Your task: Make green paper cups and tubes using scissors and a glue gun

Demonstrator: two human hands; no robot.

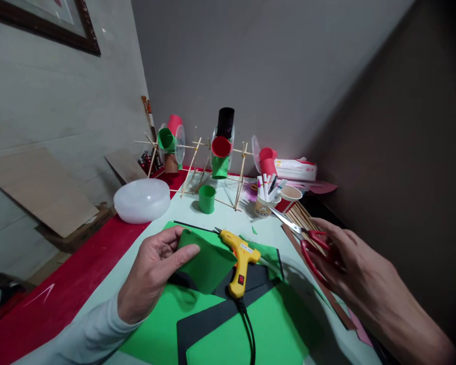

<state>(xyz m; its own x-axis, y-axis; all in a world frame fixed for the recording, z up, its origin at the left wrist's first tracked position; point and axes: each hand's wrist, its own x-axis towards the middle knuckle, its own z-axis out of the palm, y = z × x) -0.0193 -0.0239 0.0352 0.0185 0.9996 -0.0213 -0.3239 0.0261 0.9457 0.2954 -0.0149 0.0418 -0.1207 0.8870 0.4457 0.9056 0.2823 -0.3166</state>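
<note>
In my left hand [157, 266] a curved piece of green paper [205, 263] is pinched between thumb and fingers, above the table. My right hand [349, 263] grips a pair of red-handled scissors [315, 243], whose blades point up and to the left. Between the hands lies a yellow hot glue gun [244, 258], its nozzle toward the upper left and its black cord running down. Under it are green sheets [247, 329] and black sheets [201, 324]. A small green paper cylinder [206, 198] stands farther back.
Behind stands a wooden-stick frame [241, 175] carrying coloured paper cylinders [221, 147] on clear discs. At left is a translucent white bowl [142, 200]. On the right are a cup of markers [264, 207], a red-and-white paper cup [289, 197] and several wooden sticks [304, 218].
</note>
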